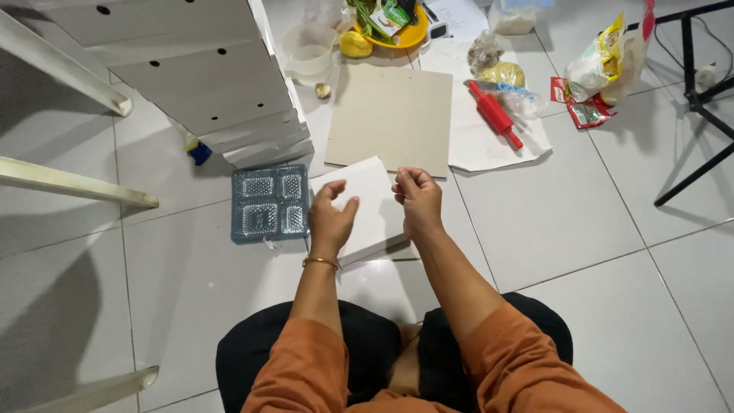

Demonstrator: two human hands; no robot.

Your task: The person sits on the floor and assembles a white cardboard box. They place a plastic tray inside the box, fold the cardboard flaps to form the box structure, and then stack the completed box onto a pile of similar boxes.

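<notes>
A shut white cardboard box (371,200) lies on the tiled floor in front of my knees. My left hand (330,218) hovers over its left part with fingers loosely curled and apart, holding nothing I can make out. My right hand (417,200) is at the box's right edge, fingers pinched together; whether it grips the box's edge or something small is unclear. A clear plastic tray (270,203) with several compartments lies just left of the box. A flat beige cardboard sheet (391,118) lies beyond the box.
A tall stack of white boxes (222,84) stands at the left rear. A red rolling pin (495,115) rests on white paper (489,145) beside bagged dough (501,74). A plastic jug (309,52), a yellow bowl of food (390,27), snack packets (600,73), a black stand (699,99) and pale wooden chair legs (73,183) surround.
</notes>
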